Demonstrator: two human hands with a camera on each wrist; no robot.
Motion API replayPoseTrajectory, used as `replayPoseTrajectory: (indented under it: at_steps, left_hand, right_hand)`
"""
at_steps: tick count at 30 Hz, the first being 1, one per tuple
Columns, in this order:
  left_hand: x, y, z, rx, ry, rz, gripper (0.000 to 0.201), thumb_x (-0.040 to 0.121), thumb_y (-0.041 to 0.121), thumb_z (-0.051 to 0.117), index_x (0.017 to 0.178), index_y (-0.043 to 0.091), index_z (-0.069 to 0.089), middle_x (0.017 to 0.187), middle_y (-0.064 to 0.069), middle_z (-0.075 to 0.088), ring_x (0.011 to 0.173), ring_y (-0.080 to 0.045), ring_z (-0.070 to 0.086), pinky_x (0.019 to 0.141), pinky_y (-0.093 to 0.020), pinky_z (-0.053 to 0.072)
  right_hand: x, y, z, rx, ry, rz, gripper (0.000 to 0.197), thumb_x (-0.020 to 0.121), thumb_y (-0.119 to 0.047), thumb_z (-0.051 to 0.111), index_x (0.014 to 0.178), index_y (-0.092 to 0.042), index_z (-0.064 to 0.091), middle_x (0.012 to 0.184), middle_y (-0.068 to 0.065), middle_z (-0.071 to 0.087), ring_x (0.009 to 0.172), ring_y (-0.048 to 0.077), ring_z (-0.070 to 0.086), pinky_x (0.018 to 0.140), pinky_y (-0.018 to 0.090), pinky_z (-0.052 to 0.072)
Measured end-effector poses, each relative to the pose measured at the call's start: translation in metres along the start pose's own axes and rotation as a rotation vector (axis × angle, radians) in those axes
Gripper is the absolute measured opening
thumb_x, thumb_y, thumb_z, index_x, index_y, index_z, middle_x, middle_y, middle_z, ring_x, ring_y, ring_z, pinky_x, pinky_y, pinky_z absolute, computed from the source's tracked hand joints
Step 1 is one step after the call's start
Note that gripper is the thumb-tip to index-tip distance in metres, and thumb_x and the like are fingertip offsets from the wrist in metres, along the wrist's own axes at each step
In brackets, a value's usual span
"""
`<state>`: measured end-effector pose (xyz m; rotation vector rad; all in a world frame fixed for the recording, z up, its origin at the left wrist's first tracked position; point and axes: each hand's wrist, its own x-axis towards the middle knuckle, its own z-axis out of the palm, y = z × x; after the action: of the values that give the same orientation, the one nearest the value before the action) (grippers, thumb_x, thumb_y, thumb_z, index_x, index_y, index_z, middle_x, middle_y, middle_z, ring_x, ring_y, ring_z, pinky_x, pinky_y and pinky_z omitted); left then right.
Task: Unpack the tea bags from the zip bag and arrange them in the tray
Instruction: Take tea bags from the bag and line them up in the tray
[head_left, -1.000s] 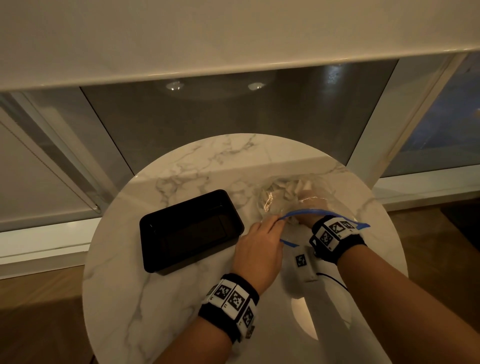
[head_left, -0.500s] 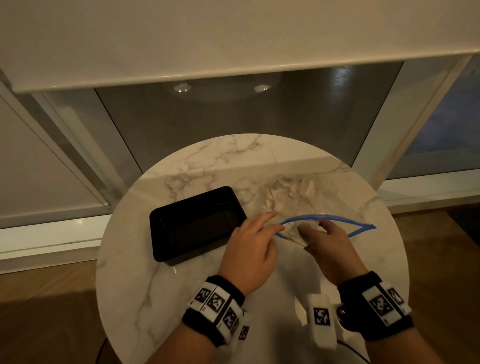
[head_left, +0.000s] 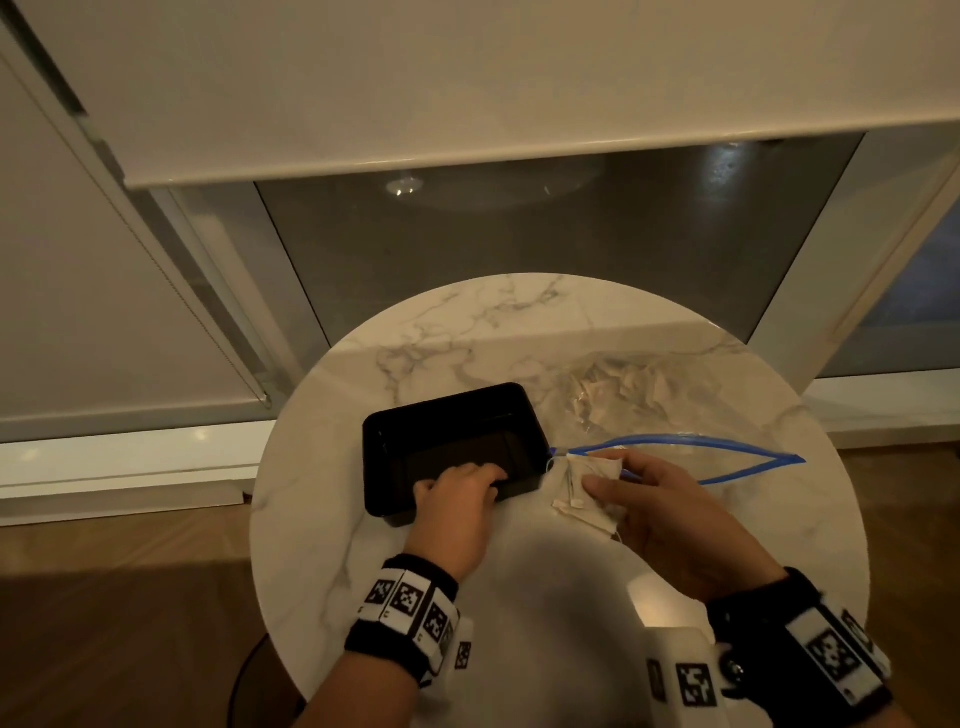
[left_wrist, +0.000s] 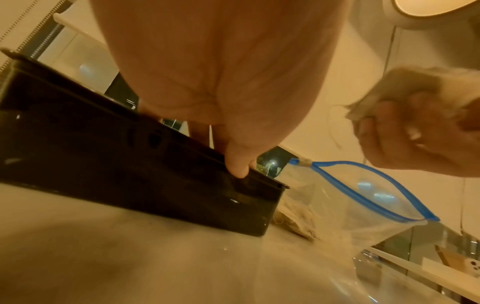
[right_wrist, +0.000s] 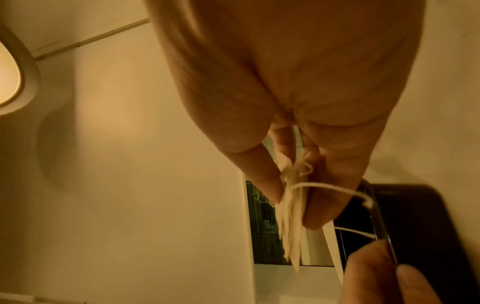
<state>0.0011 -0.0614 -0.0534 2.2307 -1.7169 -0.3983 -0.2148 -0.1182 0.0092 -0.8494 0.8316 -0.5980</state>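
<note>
A black rectangular tray (head_left: 415, 431) sits left of centre on the round marble table (head_left: 519, 332). My left hand (head_left: 460, 493) grips the tray's near rim, fingers over the edge and thumb (left_wrist: 237, 164) on the outer wall. My right hand (head_left: 639, 499) pinches a bunch of white tea bags (head_left: 589, 486) with dangling strings, lifted just right of the tray. The clear zip bag (head_left: 670, 415) with a blue seal lies open behind that hand, with more tea bags (head_left: 623, 384) inside. In the right wrist view the tea bags (right_wrist: 292, 216) hang between thumb and fingers.
The table edge curves close on all sides, with wooden floor (head_left: 104, 623) below. A window frame (head_left: 218, 291) and a lowered white blind (head_left: 467, 88) stand behind the table. A bright lamp reflection (head_left: 636, 603) lies on the marble near my right wrist.
My right hand has pulled a bunch of tea bags out of the zip bag and moved left toward the tray. My left hand left the bag's mouth and took the tray's near rim.
</note>
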Motion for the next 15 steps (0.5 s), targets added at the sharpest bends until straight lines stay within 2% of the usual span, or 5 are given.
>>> replayPoseTrajectory:
  at_steps: [2,7,10,12,15]
  left_hand:
    - [-0.007,0.004,0.003,-0.008,-0.04,0.041,0.031,0.105,0.025,0.043,0.131,0.037,0.056,0.126,0.011,0.059,0.121,-0.012,0.049,0.098,-0.037,0.028]
    - [-0.029,0.012,0.009,-0.004,-0.043,0.102,0.027,0.103,0.022,0.042,0.122,0.03,0.059,0.116,0.007,0.06,0.114,-0.014,0.051,0.095,-0.036,0.03]
    - [-0.035,0.009,0.01,-0.084,-0.014,0.131,0.025,0.102,0.02,0.045,0.119,0.027,0.062,0.115,0.007,0.063,0.112,-0.013,0.053,0.1,-0.035,0.036]
    - [-0.036,0.005,0.006,-0.243,0.056,0.137,0.031,0.097,0.012,0.05,0.121,0.027,0.064,0.115,0.009,0.065,0.109,-0.008,0.057,0.101,-0.03,0.043]
    - [-0.04,0.002,-0.011,-0.693,0.185,-0.047,0.029,0.1,0.009,0.051,0.115,0.028,0.068,0.112,0.004,0.07,0.104,-0.005,0.065,0.093,-0.021,0.052]
  right_hand:
    - [0.005,0.004,0.008,0.006,0.018,-0.017,0.03,0.089,0.0,0.063,0.118,0.004,0.062,0.115,0.027,0.067,0.103,0.037,0.068,0.084,0.041,0.059]
    - [0.012,0.016,0.024,0.029,0.027,-0.031,0.029,0.089,0.002,0.062,0.118,0.006,0.061,0.113,0.027,0.068,0.098,0.035,0.069,0.075,0.037,0.059]
    - [0.015,0.02,0.031,0.004,0.038,-0.049,0.027,0.09,0.002,0.063,0.117,0.005,0.062,0.111,0.025,0.069,0.098,0.034,0.07,0.074,0.036,0.058]
    - [0.015,0.022,0.034,-0.01,0.056,-0.066,0.027,0.09,0.002,0.063,0.117,0.003,0.062,0.111,0.024,0.07,0.098,0.033,0.071,0.072,0.034,0.058]
    - [0.016,0.023,0.039,-0.045,0.089,-0.096,0.025,0.09,0.001,0.064,0.115,0.0,0.063,0.109,0.022,0.07,0.095,0.031,0.071,0.072,0.036,0.06]
